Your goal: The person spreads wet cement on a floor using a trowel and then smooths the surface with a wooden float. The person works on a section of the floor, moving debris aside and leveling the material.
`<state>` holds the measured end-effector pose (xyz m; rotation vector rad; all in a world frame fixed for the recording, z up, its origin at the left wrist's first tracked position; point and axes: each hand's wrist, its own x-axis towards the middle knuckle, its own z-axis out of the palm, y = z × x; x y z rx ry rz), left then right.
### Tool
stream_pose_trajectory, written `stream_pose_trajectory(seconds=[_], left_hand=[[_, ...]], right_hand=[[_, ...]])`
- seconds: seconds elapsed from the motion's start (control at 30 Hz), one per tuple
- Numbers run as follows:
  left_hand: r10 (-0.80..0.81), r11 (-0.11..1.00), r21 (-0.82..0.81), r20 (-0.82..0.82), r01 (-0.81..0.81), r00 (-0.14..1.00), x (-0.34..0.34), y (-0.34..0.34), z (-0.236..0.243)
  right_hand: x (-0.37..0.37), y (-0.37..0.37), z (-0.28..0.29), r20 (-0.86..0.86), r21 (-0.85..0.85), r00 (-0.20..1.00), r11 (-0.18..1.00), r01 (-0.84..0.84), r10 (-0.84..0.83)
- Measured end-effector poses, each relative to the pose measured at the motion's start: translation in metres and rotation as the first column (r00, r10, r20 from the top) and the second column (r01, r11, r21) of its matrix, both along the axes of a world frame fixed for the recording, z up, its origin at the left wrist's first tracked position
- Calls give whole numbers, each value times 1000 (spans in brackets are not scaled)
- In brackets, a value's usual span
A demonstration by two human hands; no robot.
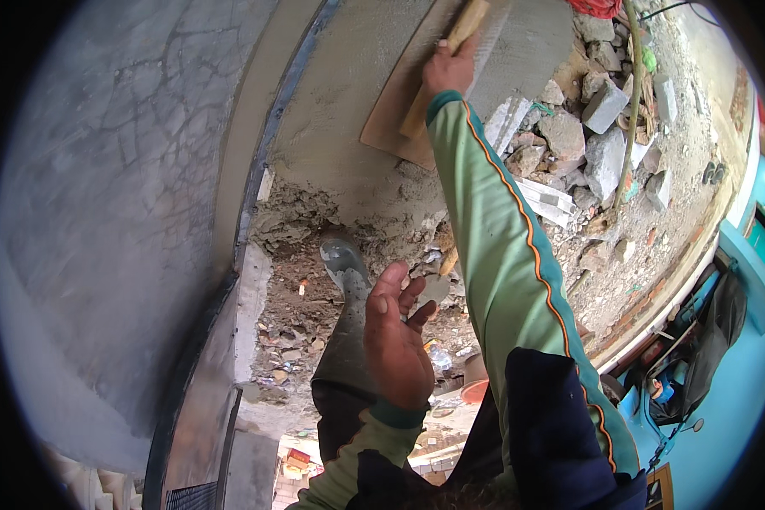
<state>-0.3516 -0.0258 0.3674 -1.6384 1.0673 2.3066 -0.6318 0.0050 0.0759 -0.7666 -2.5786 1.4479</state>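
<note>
My right hand is closed round the long wooden handle of a wooden float. The float's broad brown board lies flat against wet grey mortar, my right arm stretched far out to it. Nearer to me, my left hand hangs over the rubble with its fingers loosely curled and apart, and nothing shows in it. Behind its fingertips is a grey rounded piece, partly hidden; a short wooden stick or handle lies close by.
Broken concrete blocks are heaped right of the mortar, with a long pole across them. My boot stands at the mortar's ragged edge. A cracked grey wall rises on the left. A parked motorbike is at the far right.
</note>
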Motion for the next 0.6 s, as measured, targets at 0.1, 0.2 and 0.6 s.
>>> stream_pose_trajectory(seconds=[0.1,0.2,0.6], left_hand=[[-13,999,-35,14,13,1000,-3,-5,5],[-63,998,14,-35,63,997,-13,7,6],[-37,999,8,-28,37,999,-9,6,7]], right_hand=[[25,26,8,23,-90,995,991,95,-93],[31,115,-28,2,-138,972,962,234,-236],[136,106,59,78,-445,966,858,257,-248]])
